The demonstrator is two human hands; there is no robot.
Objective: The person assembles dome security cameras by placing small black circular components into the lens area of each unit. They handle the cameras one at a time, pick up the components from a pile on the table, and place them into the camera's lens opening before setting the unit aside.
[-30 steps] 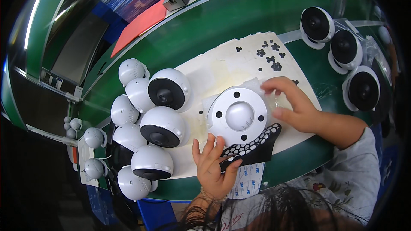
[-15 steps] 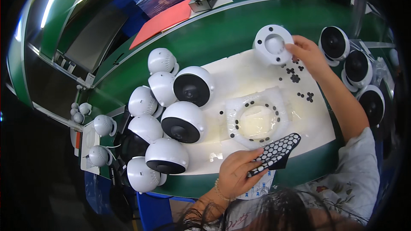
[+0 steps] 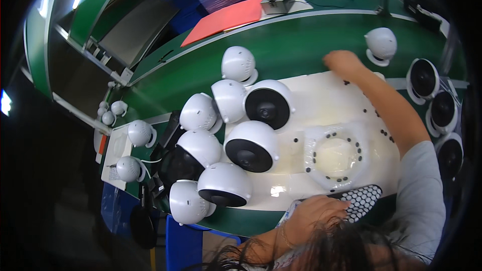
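fingers (image 3: 337, 206) of the left hand (image 3: 312, 217) are laid over the left end of a dotted sheet (image 3: 362, 202) and appear clamped on it; the thumb is hidden. if squeezed too hard, the sheet could be creased and its white circles loosened. beyond it, on the white board (image 3: 301, 98), a translucent ring (image 3: 319, 173) is set with black dots, which could be shifted if the sheet were dragged across. the right hand (image 3: 345, 64) is blurred over the board's far edge; its fingers look curled, though how tightly cannot be told, and nothing is seen in them. just to its right, a white camera (image 3: 382, 41) is stood on the green bench (image 3: 306, 35), untouched; it could be tipped if brushed by the knuckles.
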